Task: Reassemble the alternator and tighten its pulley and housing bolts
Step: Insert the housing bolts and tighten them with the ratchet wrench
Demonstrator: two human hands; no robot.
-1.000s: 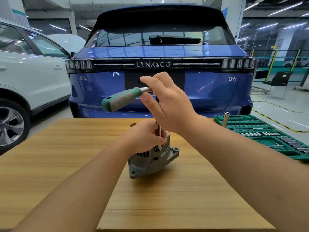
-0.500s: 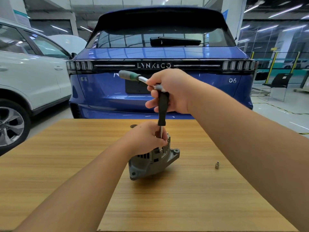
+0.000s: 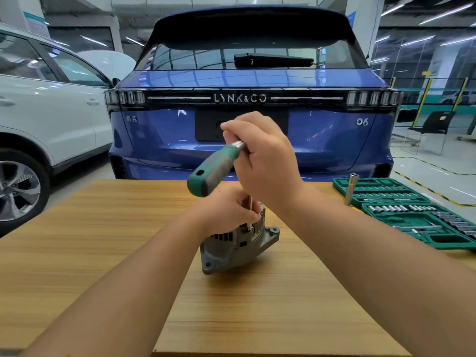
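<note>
Alternator (image 3: 239, 243): grey cast-metal housing, ribbed vents, lugged mounting ears; sits tilted near the middle of the bench (image 3: 77, 253), a light wood-grain top.

Left hand (image 3: 226, 210): fingers curled over the alternator's upper end, pinching a slim steel extension shaft (image 3: 249, 202) that stands upright into the housing.

Right hand (image 3: 265, 161): fingers wrapped round the head end of a ratchet wrench (image 3: 213, 168); its handle, green and grey rubber with a hanging hole at the butt, angles down to the left.

Far right on the bench: an open green moulded socket case (image 3: 412, 215), rows of chrome sockets and bars seated in its slots, one bar standing upright at its left edge.

Beyond the bench: glossy blue car (image 3: 249, 119), tailgate lettered "LYNK&CO", badge "06". White car (image 3: 51, 112) to the left.
</note>
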